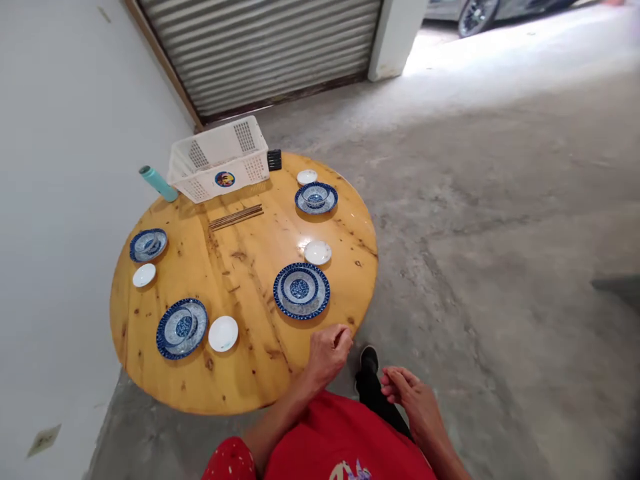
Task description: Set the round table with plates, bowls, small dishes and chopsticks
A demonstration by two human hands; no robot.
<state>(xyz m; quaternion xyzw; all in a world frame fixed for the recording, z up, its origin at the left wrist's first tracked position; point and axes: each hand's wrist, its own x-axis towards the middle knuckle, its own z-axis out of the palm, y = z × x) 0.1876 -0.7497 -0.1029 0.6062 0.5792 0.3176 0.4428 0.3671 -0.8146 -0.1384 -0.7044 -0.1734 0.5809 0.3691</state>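
Observation:
My left hand is curled into a loose fist over the table's near right edge, with nothing showing in it. Just beyond it lies a blue-patterned plate with a matching bowl on top. A small white dish sits behind that plate. Off the table, in front of my red shirt, my right hand has its fingers bent together with the thumb against them, and no object is visible there. Another blue plate carrying a bowl stands at the near left beside a white dish.
The round wooden table also bears a white plastic basket, a black slotted holder, a teal bottle and several brown chopsticks. More plate settings lie farther back. A wall borders the left.

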